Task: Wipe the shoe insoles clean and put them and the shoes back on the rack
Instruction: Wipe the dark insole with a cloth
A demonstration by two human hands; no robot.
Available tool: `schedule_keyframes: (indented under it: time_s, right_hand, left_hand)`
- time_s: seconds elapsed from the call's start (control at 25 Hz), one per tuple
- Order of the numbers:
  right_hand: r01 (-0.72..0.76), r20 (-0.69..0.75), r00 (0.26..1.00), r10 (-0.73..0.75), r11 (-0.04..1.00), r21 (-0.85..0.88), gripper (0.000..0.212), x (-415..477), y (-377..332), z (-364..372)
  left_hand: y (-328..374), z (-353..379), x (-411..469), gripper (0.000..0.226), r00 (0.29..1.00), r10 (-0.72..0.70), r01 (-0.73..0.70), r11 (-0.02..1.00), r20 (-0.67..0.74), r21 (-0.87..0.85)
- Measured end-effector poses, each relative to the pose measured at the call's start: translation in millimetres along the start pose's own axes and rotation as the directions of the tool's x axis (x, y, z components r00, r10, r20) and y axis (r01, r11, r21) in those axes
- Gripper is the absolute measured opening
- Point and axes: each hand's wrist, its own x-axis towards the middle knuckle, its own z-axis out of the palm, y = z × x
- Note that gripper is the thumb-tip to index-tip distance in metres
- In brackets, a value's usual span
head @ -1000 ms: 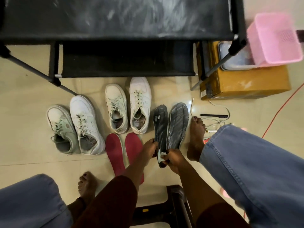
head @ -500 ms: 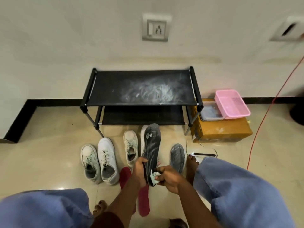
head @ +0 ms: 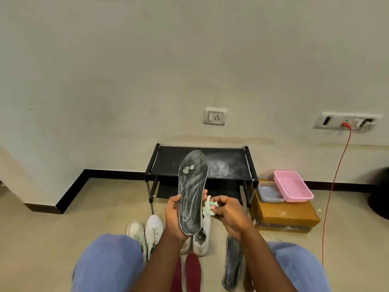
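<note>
Head view: white lace-up sneakers (head: 154,228) on floor, left. Your left hand (head: 173,218) grasps the dark grey, white-streaked insole (head: 192,197) by its heel, upright before the black metal rack (head: 229,159). Your right hand (head: 230,216) pinches a crumpled pale green cloth (head: 208,208), possibly touching the insole's edge.

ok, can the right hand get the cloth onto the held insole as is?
Probably yes. The left hand holds the insole upright, face bare toward the person; the right hand pinches the cloth just beside its edge.
</note>
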Motion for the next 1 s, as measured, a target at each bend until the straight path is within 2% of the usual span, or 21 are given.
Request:
schedule_keyframes:
  time_s: [0.08,0.12,0.2,0.24,0.28,0.36,0.4,0.44,0.52,0.64,0.84,0.92,1.0]
  right_hand:
    - [0.097,-0.03,0.995,-0.094,0.992,0.08,0.024,-13,-25,9]
    - [0.139,-0.016,0.99,-0.138,0.988,0.071,0.023,-21,-36,17]
    - [0.261,0.007,0.965,-0.262,0.959,-0.109,0.02,-38,-52,34]
    - [0.344,0.022,0.936,-0.352,0.9,-0.268,0.019,-45,-57,41]
    - [0.427,0.067,0.893,-0.445,0.791,-0.437,0.02,-51,-61,50]
    - [0.524,0.223,0.804,-0.551,0.482,-0.702,0.029,-57,-62,68]
    - [0.533,0.268,0.782,-0.563,0.381,-0.755,0.034,-60,-58,78]
    - [0.534,0.288,0.769,-0.57,0.326,-0.78,0.037,-63,-55,85]
    - [0.529,0.305,0.761,-0.573,0.274,-0.803,0.036,-68,-47,91]
    - [0.6,0.428,0.722,-0.544,0.183,-0.779,0.025,-73,-35,76]
    - [0.757,0.531,0.571,-0.626,0.15,-0.636,0.015,-64,-33,58]
    - [0.743,0.511,0.58,-0.634,0.154,-0.652,0.014,-54,-38,61]
    - [0.691,0.431,0.606,-0.668,0.173,-0.702,0.014,-40,-49,65]
  left_hand:
    - [5,21,-16,0.039,0.998,0.057,-0.058,0.998,-0.009,-0.003]
    - [8,27,-24,0.036,0.997,0.079,-0.08,0.997,-0.01,-0.022]
    - [13,37,-37,0.039,0.996,0.086,-0.084,0.995,0.034,-0.053]
    - [15,41,-44,0.045,0.993,0.098,-0.095,0.994,0.063,-0.063]
    - [17,42,-48,0.053,0.99,0.11,-0.104,0.991,0.082,-0.079]
    - [19,46,-53,0.068,0.991,0.094,-0.086,0.993,0.096,-0.082]
    - [20,47,-57,0.075,0.991,0.078,-0.071,0.995,0.11,-0.072]
    - [22,50,-60,0.08,0.988,0.066,-0.057,0.996,0.138,-0.064]
    - [25,53,-60,0.078,0.989,0.048,-0.04,0.998,0.137,-0.058]
    - [31,55,-55,0.06,0.999,0.028,-0.025,0.996,0.035,-0.082]
    - [32,51,-39,0.069,0.997,-0.061,0.063,0.997,0.055,-0.04]
    - [30,49,-33,0.066,0.996,-0.08,0.081,0.996,0.037,-0.04]
    - [27,53,-29,0.063,0.996,-0.083,0.084,0.996,0.012,-0.01]
